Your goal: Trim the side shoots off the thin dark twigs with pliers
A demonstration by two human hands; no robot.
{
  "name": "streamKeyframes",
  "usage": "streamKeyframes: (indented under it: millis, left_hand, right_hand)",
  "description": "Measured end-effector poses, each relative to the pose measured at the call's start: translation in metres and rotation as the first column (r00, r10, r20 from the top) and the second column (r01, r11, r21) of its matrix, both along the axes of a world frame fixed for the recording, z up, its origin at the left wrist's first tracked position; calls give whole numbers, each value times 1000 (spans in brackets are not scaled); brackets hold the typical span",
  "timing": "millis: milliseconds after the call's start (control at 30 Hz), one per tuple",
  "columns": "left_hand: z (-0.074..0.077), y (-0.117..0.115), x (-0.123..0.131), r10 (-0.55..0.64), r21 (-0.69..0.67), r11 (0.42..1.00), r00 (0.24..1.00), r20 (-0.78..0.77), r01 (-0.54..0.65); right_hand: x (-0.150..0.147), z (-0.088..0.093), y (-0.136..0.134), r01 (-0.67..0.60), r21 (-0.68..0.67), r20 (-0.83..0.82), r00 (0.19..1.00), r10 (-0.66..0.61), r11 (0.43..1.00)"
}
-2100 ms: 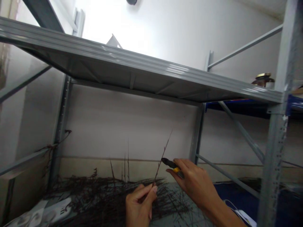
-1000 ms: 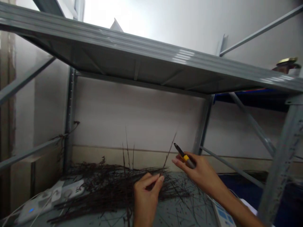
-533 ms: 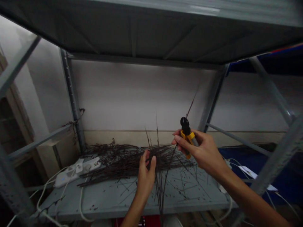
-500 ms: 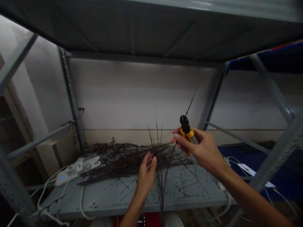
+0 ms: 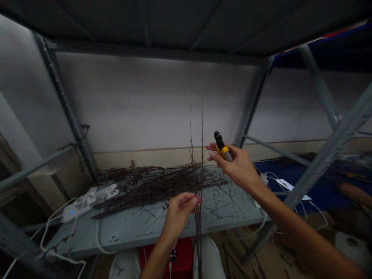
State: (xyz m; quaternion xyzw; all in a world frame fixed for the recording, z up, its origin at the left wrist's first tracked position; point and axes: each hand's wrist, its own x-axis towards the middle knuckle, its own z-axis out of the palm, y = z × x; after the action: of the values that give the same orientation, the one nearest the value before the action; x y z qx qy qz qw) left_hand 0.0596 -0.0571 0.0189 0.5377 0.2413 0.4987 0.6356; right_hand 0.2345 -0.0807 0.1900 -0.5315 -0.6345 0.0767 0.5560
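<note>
In the head view, our left hand [image 5: 180, 209] sits low in the frame at about 6 o'clock, its thumb and fingers pinched around a few thin upright twigs [image 5: 199, 228]. The stems pass the front edge of the grey shelf [image 5: 139, 232] and rise towards 12 o'clock.

From there, at about 2 o'clock, our right hand [image 5: 236, 167] is closed around the yellow handles of the cutters [image 5: 220, 144], whose dark head points up, just beside the twig tips. We cannot tell how the blades stand.

Between the hands and the back wall, a pile of dark twigs [image 5: 154, 182] lies flat across the shelf. At 9 o'clock from the pile lies a white power strip [image 5: 87, 199].
</note>
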Motion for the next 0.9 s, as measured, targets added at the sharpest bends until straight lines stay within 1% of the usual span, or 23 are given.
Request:
streamKeyframes:
  millis: [100,167,267,333,400,467,500,567,633,700,900]
  left_hand:
    - [-1,1,-3,-41,-83,996,999,33,43]
    - [-2,0,-8,-77,-122,989,995,63,84]
    - [-2,-5,-16,-103,-102,988,990,99,113]
    - [-2,-9,-21,-118,-80,989,988,97,126]
    - [-3,-12,-25,-131,-86,987,988,81,138]
    - [-6,-14,-28,-132,-115,984,989,70,139]
    - [-7,-15,-29,-131,-131,982,989,68,139]
    - [-10,-17,-31,-135,-164,976,988,78,147]
    - [-10,-20,-31,-149,-186,968,983,110,167]
    - [-10,-22,-31,-167,-197,961,974,153,195]
    - [-10,-24,-30,-199,-219,943,953,227,249]
  right_hand:
    - [3,-19,-3,10,-8,63,998,-9,1000]
    - [-1,-38,-11,-1,-57,88,996,6,998]
    - [-11,-80,-27,-44,-170,78,995,58,984]
    - [-20,-114,-38,-95,-247,12,995,101,964]
    - [-30,-146,-48,-146,-306,-69,989,131,941]
    - [-39,-172,-56,-142,-334,-143,985,99,932]
    - [-43,-182,-59,-147,-347,-177,980,90,926]
    - [-49,-196,-63,-137,-362,-232,971,53,922]
    - [-54,-203,-64,-110,-357,-260,965,14,928]
    - [-56,-208,-63,-88,-344,-285,959,-14,935]
    - [-55,-220,-57,-93,-306,-357,934,-24,947]
